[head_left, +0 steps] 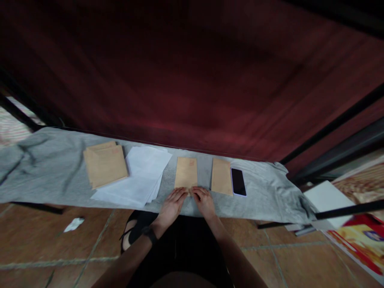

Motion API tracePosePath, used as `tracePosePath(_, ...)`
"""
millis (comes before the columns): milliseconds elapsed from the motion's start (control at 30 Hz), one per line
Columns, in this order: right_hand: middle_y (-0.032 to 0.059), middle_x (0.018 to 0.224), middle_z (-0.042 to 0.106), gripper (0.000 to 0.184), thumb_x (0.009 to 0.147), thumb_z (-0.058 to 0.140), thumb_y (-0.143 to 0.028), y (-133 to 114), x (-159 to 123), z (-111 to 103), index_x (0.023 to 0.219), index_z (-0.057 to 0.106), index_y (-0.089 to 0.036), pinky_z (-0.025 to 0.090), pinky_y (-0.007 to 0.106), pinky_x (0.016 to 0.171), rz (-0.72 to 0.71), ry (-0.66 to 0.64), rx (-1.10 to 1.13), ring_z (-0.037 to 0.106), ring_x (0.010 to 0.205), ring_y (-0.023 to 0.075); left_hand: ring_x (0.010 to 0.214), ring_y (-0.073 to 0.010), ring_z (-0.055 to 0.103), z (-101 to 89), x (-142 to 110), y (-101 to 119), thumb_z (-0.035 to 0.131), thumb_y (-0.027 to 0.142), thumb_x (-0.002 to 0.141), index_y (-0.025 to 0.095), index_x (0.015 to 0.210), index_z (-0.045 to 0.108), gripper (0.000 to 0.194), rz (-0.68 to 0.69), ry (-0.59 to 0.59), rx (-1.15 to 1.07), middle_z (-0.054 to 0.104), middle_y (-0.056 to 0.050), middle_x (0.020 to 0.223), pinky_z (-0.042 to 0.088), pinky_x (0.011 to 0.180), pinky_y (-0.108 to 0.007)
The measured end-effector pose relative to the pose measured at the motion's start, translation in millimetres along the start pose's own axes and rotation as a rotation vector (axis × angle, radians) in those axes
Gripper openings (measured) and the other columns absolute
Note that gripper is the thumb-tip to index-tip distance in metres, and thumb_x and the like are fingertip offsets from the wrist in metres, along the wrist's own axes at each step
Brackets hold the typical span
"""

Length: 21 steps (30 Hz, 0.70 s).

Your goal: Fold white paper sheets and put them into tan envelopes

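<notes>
A brown paper envelope (186, 172) lies flat in front of me, a small reddish print near its upper right corner. My left hand (174, 202) has its fingers closed at the envelope's lower left edge. From the other side, my right hand (204, 200) pinches the lower right edge, so the fingertips of both hands nearly meet. The fingers cover most of that lower edge, and whether a flap is folded there is hard to see. To the right lies another brown envelope (221, 176), apart from my hands.
Left of me, a stack of brown envelopes (108, 166) partly covers white paper sheets (147, 170). A phone (238, 182) lies by the right envelope. All rest on a narrow surface under grey cloth (267, 192). A dark red panel (192, 100) rises behind; black bars flank it.
</notes>
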State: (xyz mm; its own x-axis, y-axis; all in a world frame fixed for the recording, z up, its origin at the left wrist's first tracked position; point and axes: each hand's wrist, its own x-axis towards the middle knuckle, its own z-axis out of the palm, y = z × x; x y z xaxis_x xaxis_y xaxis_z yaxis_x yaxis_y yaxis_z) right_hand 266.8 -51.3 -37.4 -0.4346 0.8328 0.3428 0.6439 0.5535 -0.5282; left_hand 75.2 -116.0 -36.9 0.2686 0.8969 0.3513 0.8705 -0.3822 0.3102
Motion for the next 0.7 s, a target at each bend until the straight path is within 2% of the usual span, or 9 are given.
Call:
tracePosePath(100,0.003,0.117,0.074,0.023,0.097,0.054,-0.019,-0.6,0.7,-0.9,0.109,0.074,-0.026,0.05,0.035,0.1,0.0,-0.002,-0.015,0.067,0.112,0.0184,0.143,-0.0228,0.044,5.6,-8.1,13.2,0.04,0.024,0.101,0.019,0.146,0.048,0.046,0.036,0.003,0.061,0.053,-0.011,0.151,0.035,0.121,-0.047)
tracePosePath(233,0.0045,0.122,0.073,0.027,0.1,0.05,-0.021,-7.6,-2.3,0.1,0.114,0.073,-0.025,0.049,0.037,0.105,0.0,0.0,-0.013,0.065,0.116,0.0193,0.145,-0.027,0.042,13.4,-14.6,27.6,0.046,0.037,0.099,0.016,0.152,0.039,0.058,0.007,0.021,0.101,0.047,-0.014,0.155,0.033,0.121,-0.05)
tracePosePath(333,0.0065,0.132,0.068,0.033,0.102,0.046,-0.024,-20.7,-12.8,5.4,0.127,0.067,-0.021,0.043,0.038,0.113,-0.034,-0.008,0.007,0.06,0.125,0.0196,0.144,-0.0289,0.043,18.5,-16.7,30.9,0.047,0.032,0.097,0.012,0.151,0.041,0.058,-0.007,0.004,0.136,0.048,-0.018,0.153,0.035,0.12,-0.051)
tracePosePath(500,0.0073,0.15,0.053,0.047,0.103,0.039,-0.023,-42.6,-34.4,13.0,0.15,0.046,-0.019,0.034,0.041,0.121,-0.074,-0.054,-0.072,0.048,0.139,0.0191,0.144,-0.0295,0.042,20.7,-16.4,33.5,0.041,0.015,0.09,0.006,0.15,0.041,0.061,-0.024,-0.039,0.196,0.048,-0.021,0.152,0.035,0.12,-0.05)
tracePosePath(700,0.0088,0.153,0.05,0.047,0.105,0.037,-0.024,-46.5,-40.1,8.9,0.151,0.044,-0.016,0.03,0.043,0.122,-0.039,-0.069,-0.151,0.044,0.143,0.0209,0.145,-0.0286,0.041,13.9,-16.1,35.7,0.038,0.016,0.092,0.008,0.15,0.043,0.058,-0.037,-0.04,0.219,0.049,-0.019,0.152,0.036,0.119,-0.048)
